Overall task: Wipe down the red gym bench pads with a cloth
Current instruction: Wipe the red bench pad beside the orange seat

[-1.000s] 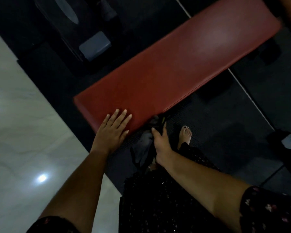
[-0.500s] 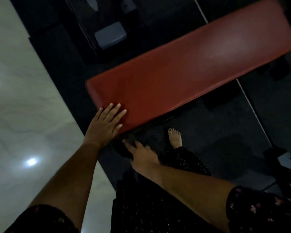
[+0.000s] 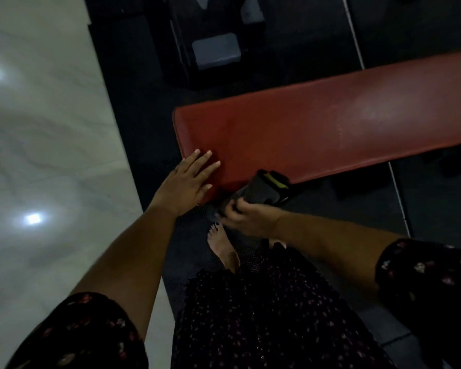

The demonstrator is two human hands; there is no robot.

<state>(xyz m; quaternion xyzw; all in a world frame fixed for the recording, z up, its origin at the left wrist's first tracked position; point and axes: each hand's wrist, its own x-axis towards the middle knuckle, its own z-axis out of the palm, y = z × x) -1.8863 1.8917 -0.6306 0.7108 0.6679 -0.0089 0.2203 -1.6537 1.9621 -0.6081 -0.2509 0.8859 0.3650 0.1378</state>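
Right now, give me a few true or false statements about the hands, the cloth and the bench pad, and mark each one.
1. The left hand lies flat on a corner of the red bench pad. True.
2. The right hand is empty. False: it grips the dark cloth.
3. The dark cloth is spread across the middle of the pad. False: it is bunched by the pad's near edge.
4. A bare foot stands on the dark mat. True.
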